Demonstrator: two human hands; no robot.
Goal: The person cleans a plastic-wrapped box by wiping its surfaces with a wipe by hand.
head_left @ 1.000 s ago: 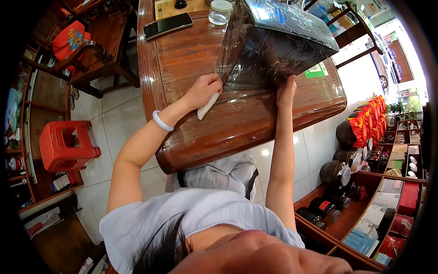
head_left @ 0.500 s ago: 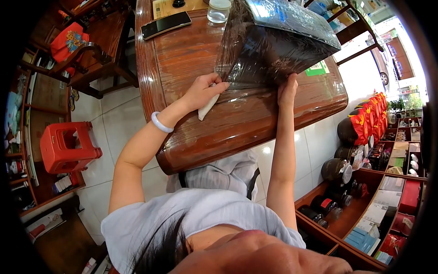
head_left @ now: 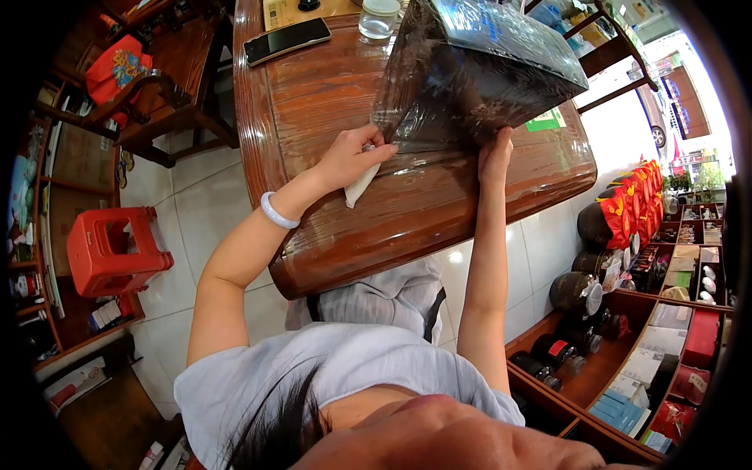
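A dark box (head_left: 486, 86) wrapped in clear, wrinkled plastic film stands tilted on the polished wooden table (head_left: 313, 102). My left hand (head_left: 356, 157) is closed at the film's lower left edge, with a folded white cloth or tissue (head_left: 362, 186) sticking out under its fingers. Under the near right edge of the box, my right hand (head_left: 494, 155) grips it with the thumb up along its side; the other fingers are mostly hidden. Film stretches between my two hands along the box's near bottom edge.
A phone (head_left: 287, 41) and a lidded clear jar (head_left: 379, 19) lie beyond the box's left side. A green card (head_left: 547, 120) is right of the box. On the floor at left stands a red stool (head_left: 117, 251); shelves (head_left: 619, 360) with jars and boxes are at right.
My left thumb has stretched out to the right along the film edge. The box and my right hand have shifted very slightly right in view.
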